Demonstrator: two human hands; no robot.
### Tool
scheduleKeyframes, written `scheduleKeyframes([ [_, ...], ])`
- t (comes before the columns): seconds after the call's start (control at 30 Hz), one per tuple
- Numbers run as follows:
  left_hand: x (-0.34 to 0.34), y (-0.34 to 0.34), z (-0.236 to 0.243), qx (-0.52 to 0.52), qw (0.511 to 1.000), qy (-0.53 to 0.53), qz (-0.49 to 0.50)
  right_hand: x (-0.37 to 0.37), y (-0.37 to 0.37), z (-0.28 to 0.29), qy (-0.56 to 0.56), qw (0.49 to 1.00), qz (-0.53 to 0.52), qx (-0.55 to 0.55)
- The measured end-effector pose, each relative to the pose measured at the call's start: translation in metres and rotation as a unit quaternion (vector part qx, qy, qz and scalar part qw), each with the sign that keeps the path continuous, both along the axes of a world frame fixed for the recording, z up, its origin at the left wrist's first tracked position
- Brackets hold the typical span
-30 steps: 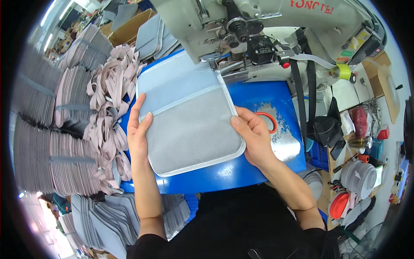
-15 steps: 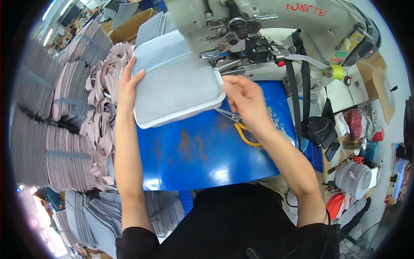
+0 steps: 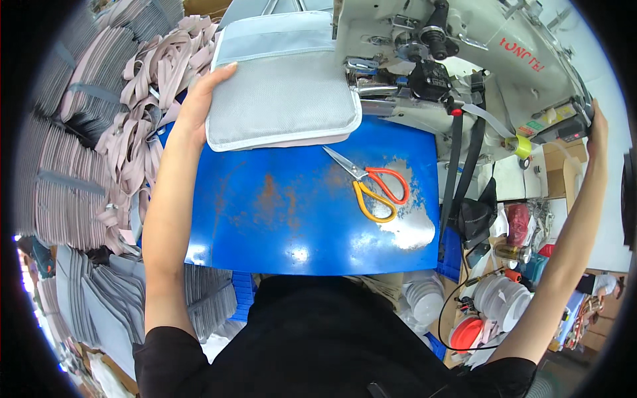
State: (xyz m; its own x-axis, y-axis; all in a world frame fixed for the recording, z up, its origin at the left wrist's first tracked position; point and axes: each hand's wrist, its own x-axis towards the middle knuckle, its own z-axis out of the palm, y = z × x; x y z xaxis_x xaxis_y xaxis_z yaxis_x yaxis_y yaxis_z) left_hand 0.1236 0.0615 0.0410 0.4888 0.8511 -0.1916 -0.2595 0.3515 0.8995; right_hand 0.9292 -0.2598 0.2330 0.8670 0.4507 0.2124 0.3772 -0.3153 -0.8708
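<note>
A light grey mesh fabric panel (image 3: 285,93) with pale bound edges and rounded corners lies with its right edge under the head of a sewing machine (image 3: 391,40). My left hand (image 3: 204,93) is closed on the panel's left edge, thumb on top and fingers hidden underneath. Stretched far out to the right, my right hand (image 3: 598,126) is at the machine's right end, beside a dark control box (image 3: 561,126). Its fingers are mostly hidden there. Scissors (image 3: 361,176) with one red and one yellow handle lie spread on the blue table (image 3: 265,225), below the panel.
Bundled stacks of grey panels (image 3: 66,186) rise at the left, with a heap of pinkish straps (image 3: 133,139) beside them. Black straps (image 3: 458,172) hang down from the machine. White round tubs (image 3: 501,298) and a red dish (image 3: 466,331) stand at the lower right.
My right hand has left the panel's right edge and reached out to the machine's right end. The left hand still holds the panel. My view has shifted, and the scissors now show fully.
</note>
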Motion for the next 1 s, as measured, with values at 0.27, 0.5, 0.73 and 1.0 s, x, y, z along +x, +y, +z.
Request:
scheduleKeyframes([
  [0.27, -0.034, -0.006, -0.057, 0.052, 0.995, 0.066, 0.052, -0.062, -0.020, -0.068, -0.015, 0.953, -0.009, 0.303],
  [0.5, -0.138, -0.050, -0.109, -0.003, 0.984, 0.091, 0.151, -0.398, -0.013, -0.206, -0.306, 0.949, 0.069, 0.040],
  [0.73, -0.126, -0.073, -0.100, -0.012, 0.988, 0.052, 0.147, -0.516, 0.032, -0.237, -0.205, 0.804, 0.428, -0.358],
  [1.0, -0.118, -0.089, -0.096, -0.016, 0.985, 0.053, 0.166, -0.549, 0.054, -0.231, 0.105, 0.826, 0.490, -0.258],
])
